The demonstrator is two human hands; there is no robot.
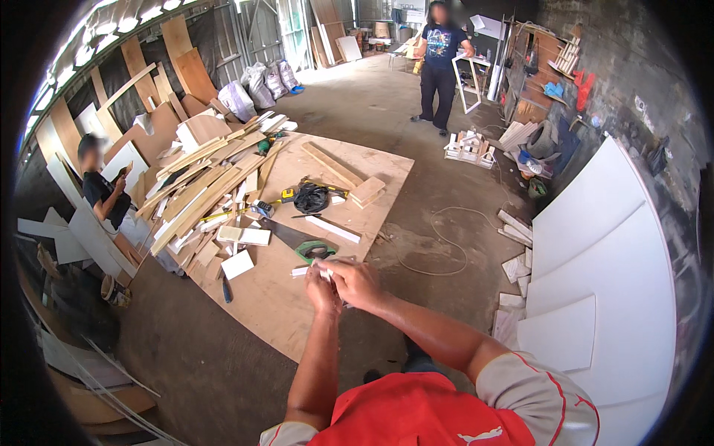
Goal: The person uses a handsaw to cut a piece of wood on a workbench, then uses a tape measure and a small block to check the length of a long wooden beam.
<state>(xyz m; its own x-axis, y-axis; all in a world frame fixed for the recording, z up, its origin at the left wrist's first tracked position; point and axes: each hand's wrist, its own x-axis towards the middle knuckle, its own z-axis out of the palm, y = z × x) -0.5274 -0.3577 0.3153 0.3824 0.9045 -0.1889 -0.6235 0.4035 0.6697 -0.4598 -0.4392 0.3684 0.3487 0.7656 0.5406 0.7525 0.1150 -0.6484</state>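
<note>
My left hand (324, 291) and my right hand (357, 285) meet over the near edge of the wooden table (297, 327). The fingers of both are closed around a small whitish piece (326, 273); its kind is mostly hidden by the fingers. Just beyond them lies a handsaw (314, 251) with a green handle, its blade pointing away to the left. A narrow white strip (333, 229) rests past the saw. Left of the saw are a white square piece (238, 264) and a blue-handled tool (227, 291).
Long wood strips (204, 186) are heaped on the table's left. A black plastic bag (311, 198) and a tape measure (287, 195) lie mid-table. One person (108, 197) is at left; another (440, 59) stands far off holding a white frame (468, 83). White panels (602, 297) lean at right.
</note>
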